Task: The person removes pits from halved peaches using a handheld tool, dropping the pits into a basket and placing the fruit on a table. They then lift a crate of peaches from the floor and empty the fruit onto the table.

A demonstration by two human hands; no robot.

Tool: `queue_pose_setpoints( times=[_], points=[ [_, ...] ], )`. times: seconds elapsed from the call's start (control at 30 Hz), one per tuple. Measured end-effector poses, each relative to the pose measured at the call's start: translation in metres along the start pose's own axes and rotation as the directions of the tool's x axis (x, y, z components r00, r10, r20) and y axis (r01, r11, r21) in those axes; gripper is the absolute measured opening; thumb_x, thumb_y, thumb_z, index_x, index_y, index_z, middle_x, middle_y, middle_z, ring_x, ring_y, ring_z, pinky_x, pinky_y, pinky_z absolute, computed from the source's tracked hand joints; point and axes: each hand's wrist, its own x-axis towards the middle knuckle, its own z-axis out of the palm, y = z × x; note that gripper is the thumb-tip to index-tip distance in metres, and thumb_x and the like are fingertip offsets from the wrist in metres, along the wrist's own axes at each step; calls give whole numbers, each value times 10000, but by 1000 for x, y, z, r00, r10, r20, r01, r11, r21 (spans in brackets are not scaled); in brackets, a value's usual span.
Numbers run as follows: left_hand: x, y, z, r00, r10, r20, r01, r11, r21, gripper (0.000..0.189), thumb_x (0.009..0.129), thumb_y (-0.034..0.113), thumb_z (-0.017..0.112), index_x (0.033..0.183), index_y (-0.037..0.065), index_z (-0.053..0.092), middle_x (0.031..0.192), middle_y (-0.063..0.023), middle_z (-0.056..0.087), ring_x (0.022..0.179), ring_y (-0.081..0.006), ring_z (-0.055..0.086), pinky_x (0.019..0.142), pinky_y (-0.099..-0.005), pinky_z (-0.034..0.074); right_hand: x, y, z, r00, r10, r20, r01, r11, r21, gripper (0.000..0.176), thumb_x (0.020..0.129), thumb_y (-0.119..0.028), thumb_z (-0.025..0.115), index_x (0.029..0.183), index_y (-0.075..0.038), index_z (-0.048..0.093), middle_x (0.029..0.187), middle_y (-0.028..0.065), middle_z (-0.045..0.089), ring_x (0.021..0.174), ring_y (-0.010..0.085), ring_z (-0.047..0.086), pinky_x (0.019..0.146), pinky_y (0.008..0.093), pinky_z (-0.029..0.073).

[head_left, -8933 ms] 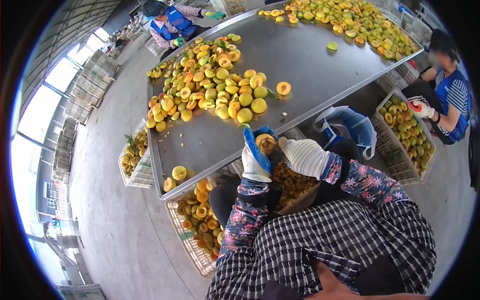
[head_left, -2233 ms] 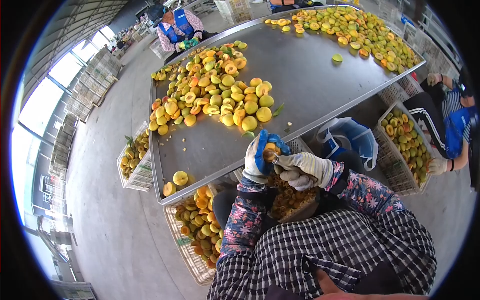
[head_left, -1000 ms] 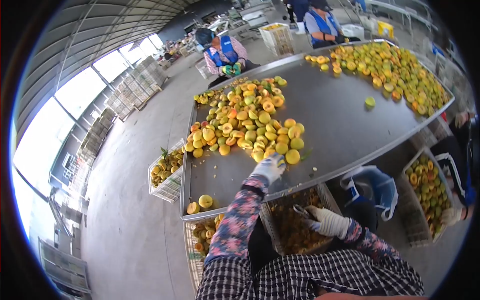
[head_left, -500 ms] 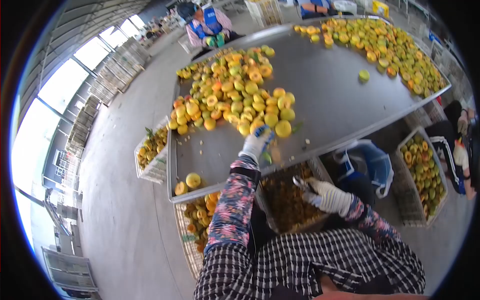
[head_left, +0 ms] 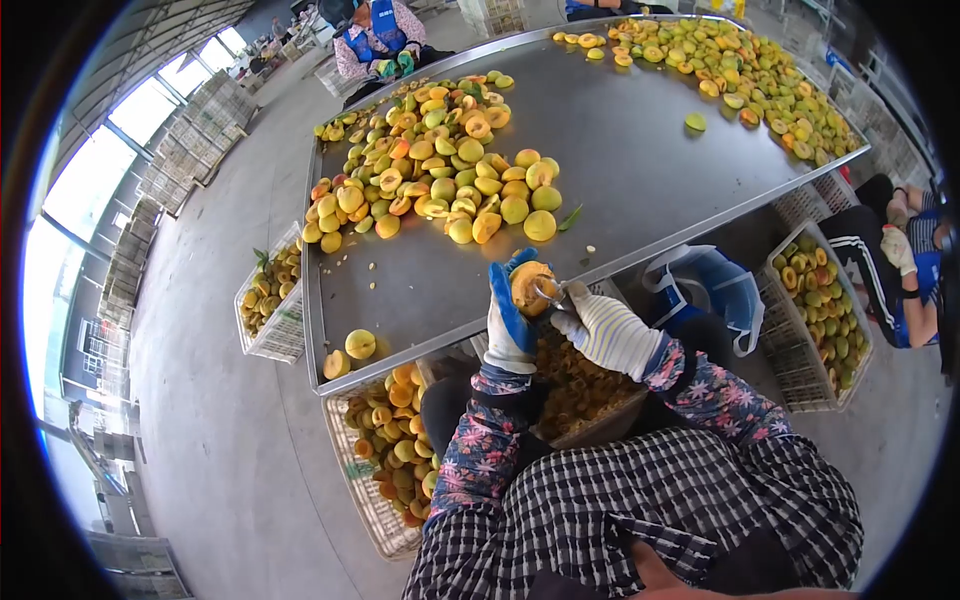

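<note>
At the centre of the view, we find one rounded, yellow-orange, peach-like fruit half (head_left: 531, 288), held up off any surface. The left hand (head_left: 512, 325), in a white knit glove coated blue over palm and fingers, is wrapped around it. The right hand (head_left: 612, 328), in a white striped knit glove, is closed on a slim, silvery metal tool (head_left: 549, 293) whose curved tip meets the fruit's right side.

We judge the step in hand to be coring, with the tool worked around the pit. Whether a pit remains inside, we cannot tell. In our assessment, the next move calls for a steady left hand and a short, controlled turn of the tool; a slip could carry the tip into the glove.

Below the hands we note a dull, shadowed scrap crate (head_left: 600, 422) of brownish-orange pieces. To its left, a cream slatted plastic crate (head_left: 352, 470) holds fruit. Ahead, a wide grey metal table (head_left: 610, 150) carries a heap of yellow, green and orange halves (head_left: 430, 175). Rightward stands a blue-and-white bucket (head_left: 735, 295).
</note>
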Motion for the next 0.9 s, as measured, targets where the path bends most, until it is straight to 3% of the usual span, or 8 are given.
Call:
queue_pose_setpoints(
  times=[0.17,0.27,0.37,0.43,0.53,0.63,0.83,0.9],
  points=[
    [2,-12,-13,977,208,48,-212,919,333,547,1051,443,311,1265,-22,506,1130,-125,623,1066,-212,605,966,-329,478,0,3,17,981,133,144,-130,991,-28,297,1035,-211,424,1154,45,515,1004,190,650,893,349,634,778,404,501],
    [1,-16,-18,964,263,47,-259,875,409,529,1056,426,306,1258,-18,511,1113,-119,631,1048,-208,613,951,-323,482,0,13,28,995,70,71,-75,995,67,345,1049,-241,389,1192,53,500,991,199,639,892,356,616,818,385,489],
    [-5,3,-14,947,265,183,-319,691,649,529,1055,429,312,1253,-16,517,1102,-112,635,1034,-202,615,937,-322,487,0,31,28,986,-63,152,84,987,-137,341,1035,-237,431,1210,51,488,983,195,633,891,337,613,840,373,481],
    [-4,3,-20,967,184,175,-253,736,628,533,1051,438,328,1250,-16,521,1098,-107,635,1023,-199,615,927,-324,491,5,36,27,968,83,236,-108,990,94,330,1010,-218,485,1204,49,491,1001,194,626,918,316,612,853,361,474],
    [6,-15,-36,998,32,50,-43,969,244,539,1042,451,360,1248,-18,527,1095,-102,633,1006,-200,615,914,-330,497,2,47,26,942,92,323,-243,851,465,347,953,-178,583,1215,32,492,1055,189,612,980,296,606,883,348,467],
    [7,-17,-30,999,37,37,-39,996,79,543,1034,462,381,1256,-12,529,1099,-105,627,1011,-214,612,904,-336,503,11,44,15,974,-77,215,66,996,58,313,936,-155,600,1186,6,502,1014,204,627,952,348,619,858,383,484],
    [0,-7,4,972,116,-206,-145,980,-133,479,1016,445,437,1157,7,571,1063,-135,631,991,-272,620,915,-409,517,25,4,-5,976,5,217,42,976,-214,325,941,-259,576,1127,-7,487,875,237,645,829,430,627,716,476,501],
    [3,-6,-8,989,-13,-150,-28,964,-265,458,1003,442,468,1109,13,589,1040,-139,637,971,-298,624,902,-435,520,24,16,2,977,-50,209,107,957,-270,365,946,-322,555,1117,-9,478,790,223,645,743,428,630,637,516,491]
  ],
)
